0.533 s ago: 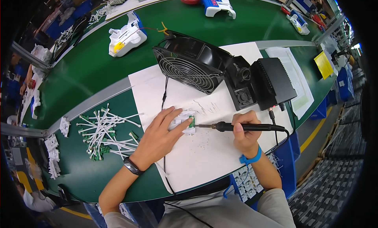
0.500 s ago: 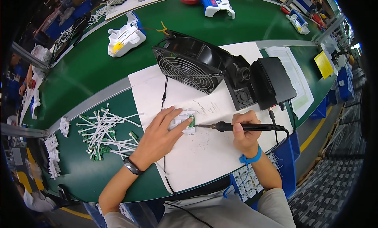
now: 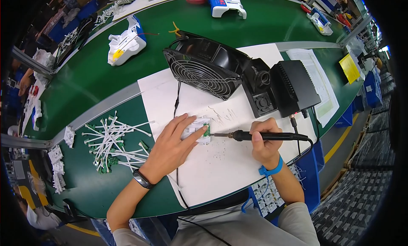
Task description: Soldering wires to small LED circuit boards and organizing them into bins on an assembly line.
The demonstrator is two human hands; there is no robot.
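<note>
On a white sheet [image 3: 212,178], my left hand [image 3: 172,146] holds down a small white plastic part [image 3: 192,128], its thumb and fingers to either side. A green circuit board [image 3: 207,130] sits at the right end of this part, with my thumb tip against it. My right hand [image 3: 265,144] grips a soldering iron [image 3: 280,136] by its black handle, pen-like and nearly level. The iron's tip points left and lies at the board's right edge; whether it touches cannot be made out. Left of my hands lies a heap of white cables [image 3: 111,140] with small green boards.
Behind the sheet stands a black fan [image 3: 204,72], beside an iron stand [image 3: 261,104] and a black soldering station [image 3: 294,89]. More white plastic parts [image 3: 57,169] line the left edge. White-and-blue housings [image 3: 127,41] rest on a green belt [image 3: 157,16] beyond. The iron's cord hangs right.
The white-and-blue housings on the far green belt have shifted left. Both my hands, the iron and the plastic part hold almost the same places.
</note>
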